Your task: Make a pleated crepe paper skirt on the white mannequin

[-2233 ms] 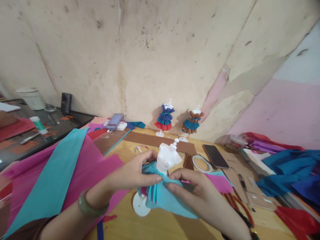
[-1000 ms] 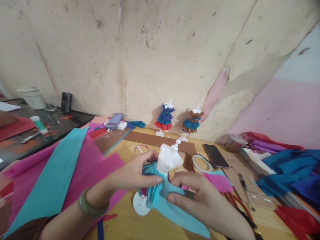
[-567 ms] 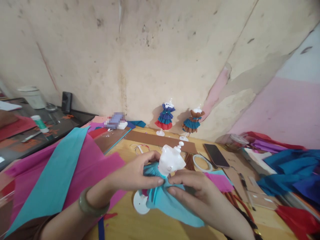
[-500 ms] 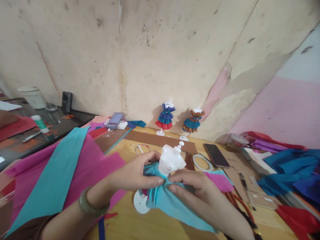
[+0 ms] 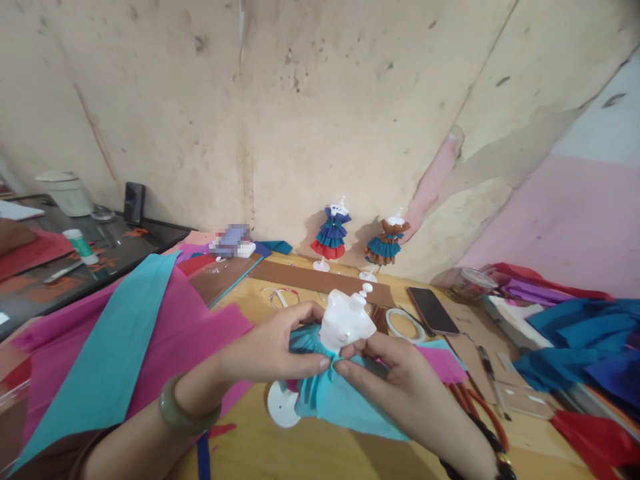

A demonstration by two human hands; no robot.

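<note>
A small white mannequin point(image 5: 345, 320) leans to the right between my two hands, above its round white base point(image 5: 283, 404). Turquoise crepe paper point(image 5: 350, 400) is gathered in pleats at its waist and hangs loose toward the lower right. My left hand point(image 5: 285, 347) wraps the waist from the left, thumb pressing the pleats. From the right, my right hand point(image 5: 395, 373) pinches the paper at the waist between thumb and fingers, close to the left thumb. Some magenta shows under the turquoise.
Two dressed mannequins, one blue and red point(image 5: 331, 233), one brown and teal point(image 5: 385, 243), stand by the wall. A phone point(image 5: 433, 310), tape roll point(image 5: 404, 325) and pen point(image 5: 487, 367) lie right. Magenta paper point(image 5: 175, 327) spreads left; a person's hand point(image 5: 15, 233) shows far left.
My right fingers have closed in on the waist beside my left thumb. The loose turquoise paper has drawn inward to the left, and the mannequin has shifted slightly right.
</note>
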